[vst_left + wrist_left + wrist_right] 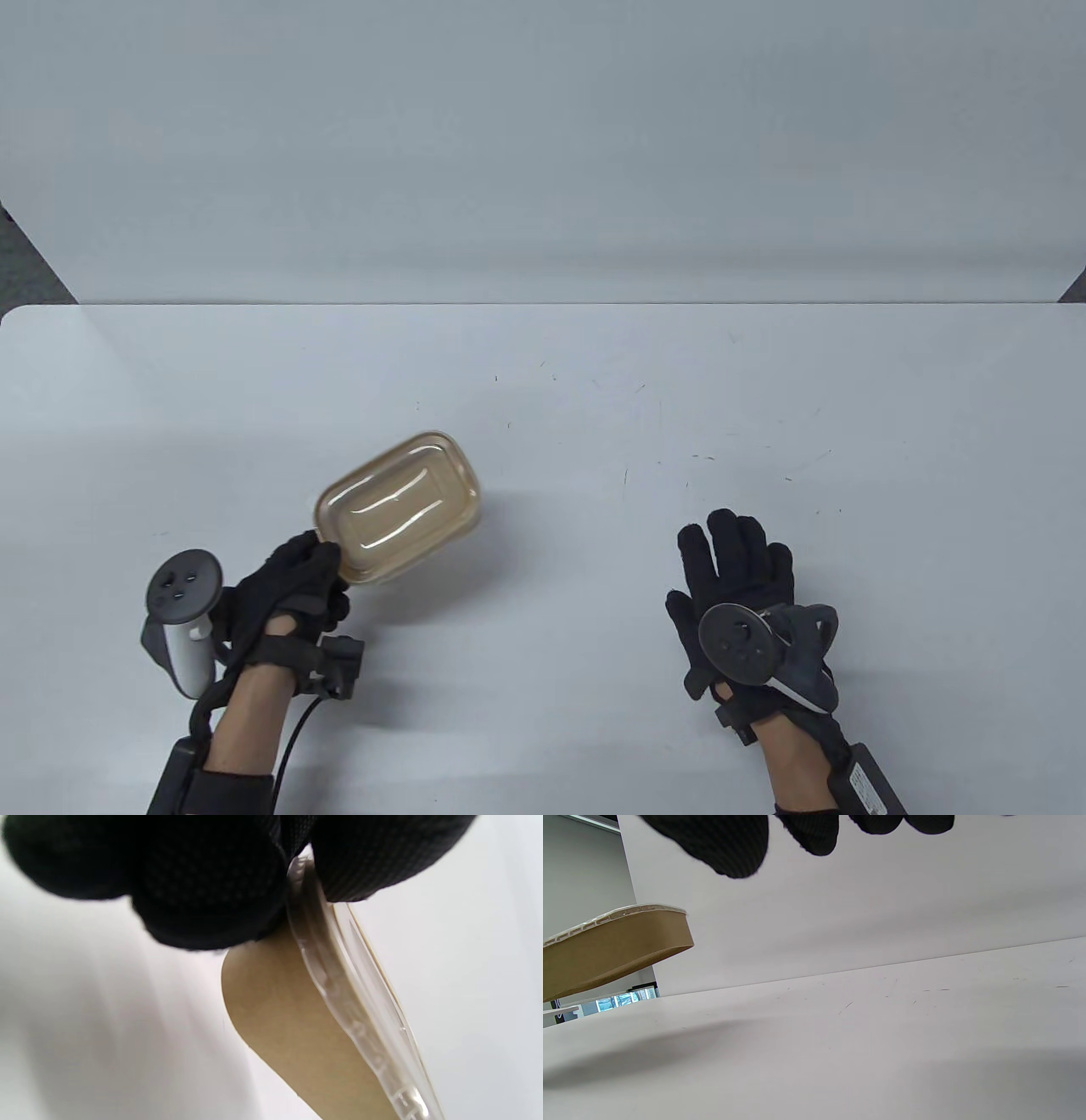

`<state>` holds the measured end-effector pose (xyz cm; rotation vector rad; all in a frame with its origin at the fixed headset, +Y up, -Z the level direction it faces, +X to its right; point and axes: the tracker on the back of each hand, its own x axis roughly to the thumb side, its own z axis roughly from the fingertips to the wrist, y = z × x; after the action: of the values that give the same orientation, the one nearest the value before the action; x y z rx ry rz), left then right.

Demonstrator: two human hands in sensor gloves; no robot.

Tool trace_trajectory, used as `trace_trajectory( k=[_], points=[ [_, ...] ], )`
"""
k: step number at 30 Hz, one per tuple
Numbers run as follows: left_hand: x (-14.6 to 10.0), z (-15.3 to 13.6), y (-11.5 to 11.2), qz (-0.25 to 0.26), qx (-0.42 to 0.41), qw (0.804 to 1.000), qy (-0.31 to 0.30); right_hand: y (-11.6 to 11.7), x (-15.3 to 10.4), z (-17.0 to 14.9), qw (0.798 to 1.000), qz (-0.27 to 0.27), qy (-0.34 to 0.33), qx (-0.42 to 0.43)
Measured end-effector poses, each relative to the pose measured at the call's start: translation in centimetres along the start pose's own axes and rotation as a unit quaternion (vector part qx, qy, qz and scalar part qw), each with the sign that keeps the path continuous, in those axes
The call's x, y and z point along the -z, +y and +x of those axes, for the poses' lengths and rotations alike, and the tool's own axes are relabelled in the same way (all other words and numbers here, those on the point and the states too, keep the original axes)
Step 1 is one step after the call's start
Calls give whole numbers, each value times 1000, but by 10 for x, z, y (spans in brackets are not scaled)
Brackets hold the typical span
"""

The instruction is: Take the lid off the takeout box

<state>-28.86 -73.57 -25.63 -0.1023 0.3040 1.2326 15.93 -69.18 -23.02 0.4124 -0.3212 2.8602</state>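
Note:
A brown paper takeout box (399,509) with a clear plastic lid (394,501) on it is held up off the white table (594,407), tilted. My left hand (310,573) grips its near left corner. In the left wrist view the gloved fingers (203,878) pinch the lid's rim (339,984) against the brown box (288,1027). My right hand (734,577) hovers flat over the table to the right, fingers spread, holding nothing. In the right wrist view the box (615,946) floats above the table at the left, with my fingertips (729,840) at the top.
A white wall panel (543,144) stands behind the table's far edge. The table shows small scuff marks (704,457) and the box's shadow.

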Motion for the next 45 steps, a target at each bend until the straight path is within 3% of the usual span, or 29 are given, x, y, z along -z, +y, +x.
trace_trajectory(
  k=[4, 9, 23, 41, 45],
  points=[
    [-7, 0, -67, -112, 39, 993, -5, 0, 0, 0, 1000, 3, 1, -1],
    [-11, -5, -104, -164, 90, 982, -9, 0, 1, 0, 1000, 4, 3, 0],
    [3, -18, -100, -143, 145, 979, 3, 1, 2, 2, 1000, 10, 0, -2],
    [4, -19, -96, -138, 154, 978, 8, 2, 2, 2, 1000, 18, 0, 2],
    [4, -18, -91, -111, 166, 980, 4, 2, 2, 1, 1000, 19, 0, 3]
  ],
)
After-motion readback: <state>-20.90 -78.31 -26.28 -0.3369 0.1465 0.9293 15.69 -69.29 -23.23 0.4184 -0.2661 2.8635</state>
